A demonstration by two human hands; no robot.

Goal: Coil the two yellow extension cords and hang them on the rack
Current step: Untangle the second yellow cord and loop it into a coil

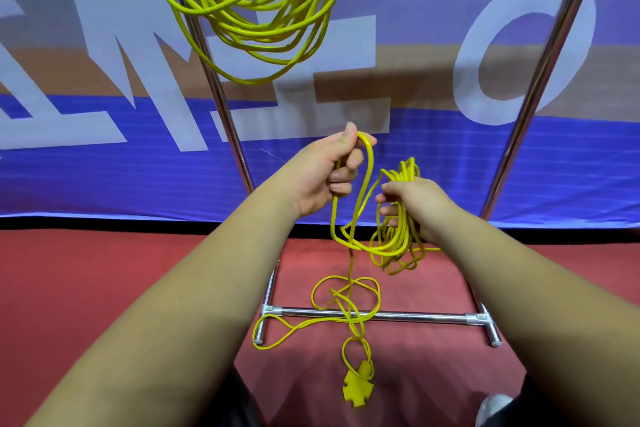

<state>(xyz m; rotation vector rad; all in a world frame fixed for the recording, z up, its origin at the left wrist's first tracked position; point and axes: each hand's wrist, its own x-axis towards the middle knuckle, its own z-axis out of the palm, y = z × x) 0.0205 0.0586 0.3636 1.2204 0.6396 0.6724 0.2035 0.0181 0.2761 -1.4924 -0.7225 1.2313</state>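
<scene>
socket end (358, 388) and loose loops lie near on the floor (104, 270), so the second cord (398, 239) is part coiled. right hand (412, 204) grips the bundle, left hand (322, 177) pinches a loop. first cord (242, 21) hangs coiled far left on the rack (415, 315).

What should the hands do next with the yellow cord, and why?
Probably the left hand should lay its loop onto the coil in the right hand. Slack and the socket end lie on the floor, so coiling isn't done; the other cord already hangs on the rack.
</scene>
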